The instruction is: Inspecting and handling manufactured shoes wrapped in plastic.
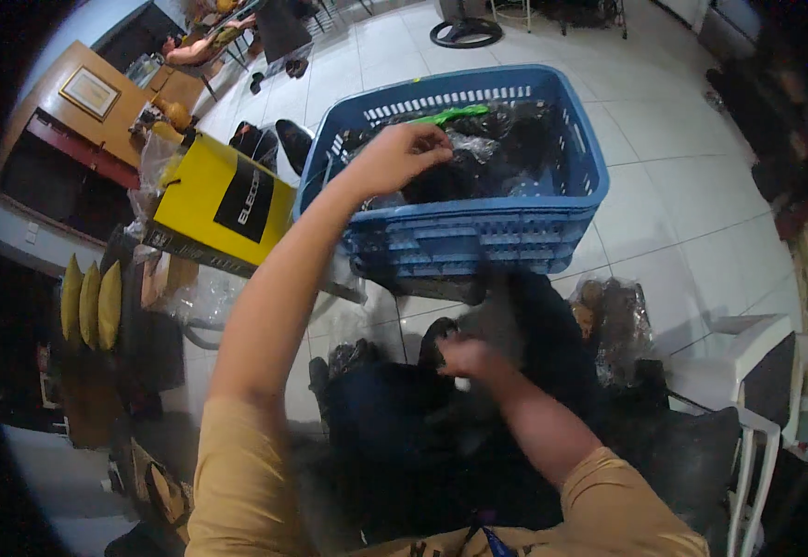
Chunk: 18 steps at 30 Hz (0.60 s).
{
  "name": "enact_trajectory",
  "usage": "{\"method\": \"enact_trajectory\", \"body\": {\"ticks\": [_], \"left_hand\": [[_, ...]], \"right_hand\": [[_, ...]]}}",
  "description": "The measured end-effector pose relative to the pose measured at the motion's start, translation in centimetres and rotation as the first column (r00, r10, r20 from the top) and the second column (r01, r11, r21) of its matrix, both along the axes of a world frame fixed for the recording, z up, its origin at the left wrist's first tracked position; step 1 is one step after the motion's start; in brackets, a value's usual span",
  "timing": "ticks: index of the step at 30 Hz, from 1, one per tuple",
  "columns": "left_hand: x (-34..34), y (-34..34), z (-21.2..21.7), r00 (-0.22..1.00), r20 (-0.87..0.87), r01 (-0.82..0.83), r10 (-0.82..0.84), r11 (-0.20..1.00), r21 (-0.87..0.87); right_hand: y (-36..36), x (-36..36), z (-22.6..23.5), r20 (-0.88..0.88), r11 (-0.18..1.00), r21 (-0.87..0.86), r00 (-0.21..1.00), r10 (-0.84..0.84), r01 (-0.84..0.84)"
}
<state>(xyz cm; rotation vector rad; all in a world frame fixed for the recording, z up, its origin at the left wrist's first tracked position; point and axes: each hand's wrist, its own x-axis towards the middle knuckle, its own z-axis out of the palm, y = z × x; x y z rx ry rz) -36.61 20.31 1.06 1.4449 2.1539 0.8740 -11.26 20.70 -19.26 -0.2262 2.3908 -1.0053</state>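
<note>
My left hand (408, 156) reaches over a blue plastic crate (459, 212), its fingers loosely bent and nothing seen between them. Just under the fingertips lies a black item (443, 182), among dark pieces and clear plastic wrapping (478, 148). A bright green strip (450, 115) lies across the things near the crate's far side. Low in front of my lap, my right hand (467, 358) is smeared by motion, with its fingers closed around a dark rounded object (437, 342). The exact kind of that object is too blurred to tell.
A yellow box (223, 200) stands left of the crate, near black shoes (293, 144). Wrapped items (615, 325) lie on the tiled floor at right, close to a white chair (747, 371). Another person (195, 51) reclines at the far left. A black round base (465, 33) stands beyond the crate.
</note>
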Motion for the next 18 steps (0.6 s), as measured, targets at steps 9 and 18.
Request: {"method": "enact_trajectory", "body": {"ticks": [9,18], "left_hand": [[-5.1,11.8,-11.1,0.787,-0.579,-0.136,-0.211,0.857,-0.498],[-14.2,-1.2,-8.7,0.788,-0.544,-0.366,0.288,0.930,-0.039]], "right_hand": [[2.9,0.5,0.1,-0.135,0.992,-0.065,0.984,-0.116,0.109],[4.5,1.5,0.9,-0.074,0.993,-0.114,0.996,-0.042,0.033]]}}
